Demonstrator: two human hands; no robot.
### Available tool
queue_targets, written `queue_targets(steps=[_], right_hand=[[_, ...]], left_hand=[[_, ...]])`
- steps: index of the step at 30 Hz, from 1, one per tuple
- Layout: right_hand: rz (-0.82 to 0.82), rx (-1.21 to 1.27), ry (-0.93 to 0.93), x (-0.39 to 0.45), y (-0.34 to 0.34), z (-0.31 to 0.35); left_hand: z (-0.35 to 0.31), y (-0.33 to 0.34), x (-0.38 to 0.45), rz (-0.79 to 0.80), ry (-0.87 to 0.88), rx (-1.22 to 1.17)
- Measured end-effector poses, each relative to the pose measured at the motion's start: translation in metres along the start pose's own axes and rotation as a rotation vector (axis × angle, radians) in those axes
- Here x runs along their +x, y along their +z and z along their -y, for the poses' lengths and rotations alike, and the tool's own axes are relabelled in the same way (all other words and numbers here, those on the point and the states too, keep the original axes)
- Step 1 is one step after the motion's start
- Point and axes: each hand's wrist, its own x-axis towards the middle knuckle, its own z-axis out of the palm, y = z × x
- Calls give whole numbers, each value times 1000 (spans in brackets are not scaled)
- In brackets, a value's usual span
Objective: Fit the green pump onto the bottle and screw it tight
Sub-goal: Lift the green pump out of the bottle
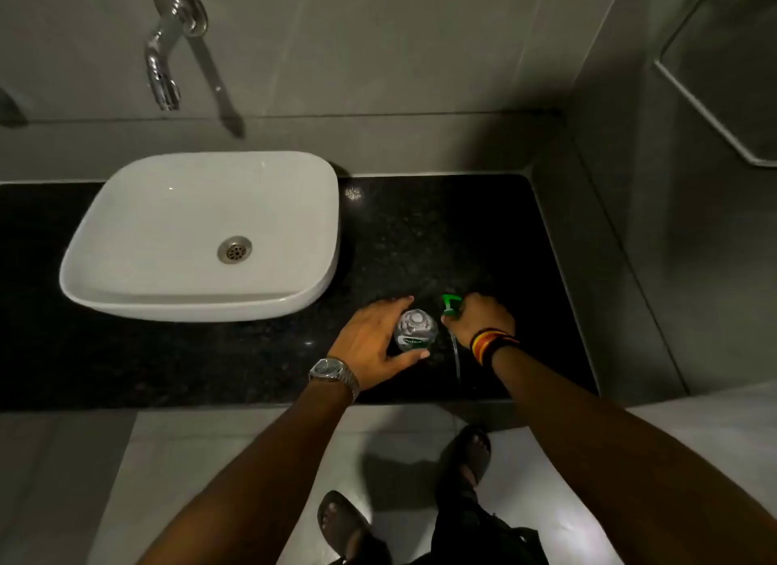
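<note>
A small clear bottle point(415, 330) with a green-and-white label stands upright on the black granite counter point(483, 236), its neck uncapped. My left hand point(370, 341) wraps around its left side, thumb near the label, fingers curled behind it. Just right of the bottle, my right hand point(481, 318) is closed on the green pump point(450, 304), whose head sticks out past my fingers. The pump's thin clear dip tube point(456, 356) trails down toward the counter's front edge. Pump and bottle are apart, a few centimetres between them.
A white basin point(202, 236) sits on the counter's left half, with a chrome wall tap point(168, 55) above it. Grey tiled walls close the back and right side. The counter's front edge runs just below my wrists; my sandalled feet stand on the pale floor.
</note>
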Motion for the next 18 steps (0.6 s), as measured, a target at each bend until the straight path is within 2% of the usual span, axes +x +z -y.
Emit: queue_targets(steps=[6,9,12,15,18], right_hand=[[22,153,97,5,1,10],[-9,456,102,9,-10,8],[-123,824,76,6,-46,6],[-137,1109,-23,-10,-83,4],[-142,1284,-138,-36,-99,9]], left_hand=[[-7,4,6,-60,-14,-69],[-6,3,8,-69,-25,-78],[-6,0,9,-70,-26,-82],[-6,0,9,-83,-30,-104],[-6,1,8,-88,-32,-116]])
